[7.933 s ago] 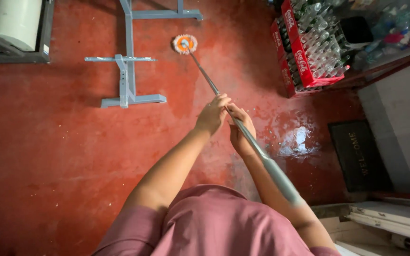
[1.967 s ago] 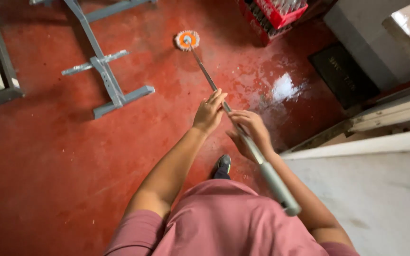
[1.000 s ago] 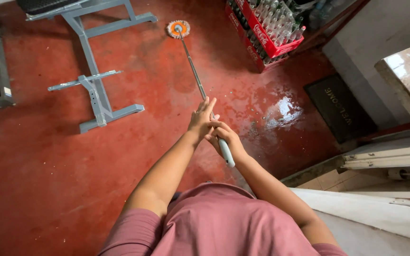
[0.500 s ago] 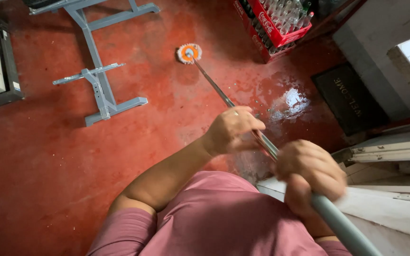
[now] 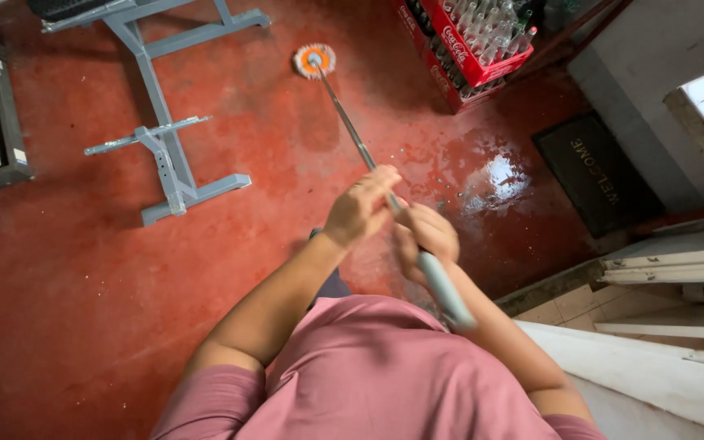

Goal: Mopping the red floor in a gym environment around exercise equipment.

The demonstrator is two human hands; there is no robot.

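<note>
I have both hands on the mop (image 5: 344, 114). My left hand (image 5: 360, 208) is clenched around the thin metal shaft, farther along it, and my right hand (image 5: 425, 236) is wrapped around the thicker grey grip nearer my body, just beside the left. The shaft runs from my chest out and slightly left across the red floor (image 5: 59, 285), and its round orange and white head (image 5: 314, 60) sits flat on the floor at the far end. A grey metal bench frame (image 5: 165, 138) stands to the left of the mop head, well apart from it. Red bottle crates (image 5: 466, 49) sit far right. A wet shiny patch (image 5: 490, 175) lies right of my hands, with a dark doormat (image 5: 596, 171) beyond it.
</note>
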